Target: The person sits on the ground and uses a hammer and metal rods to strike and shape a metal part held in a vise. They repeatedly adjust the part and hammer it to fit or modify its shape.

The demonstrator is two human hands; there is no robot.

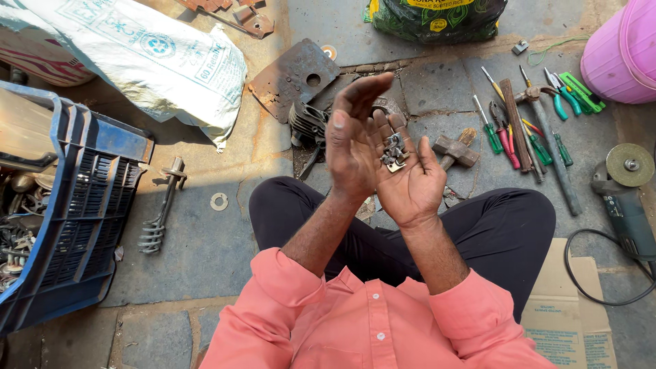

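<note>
I sit cross-legged on a stone floor. My right hand [408,179] is held palm up and cups several small grey metal parts [393,152] in its palm. My left hand [352,137] stands on edge beside it, fingers straight and together, its side touching the right palm next to the parts. The left hand holds nothing that I can see. Both hands hover above my lap, in front of my pink shirt.
A blue plastic crate [75,205] of metal scrap stands left. A coiled metal rod [160,208] and a washer [219,201] lie on the floor. Screwdrivers and pliers [526,130], a hammer [454,150], an angle grinder [625,198], a pink bucket [625,55], sacks and rusty plates surround me.
</note>
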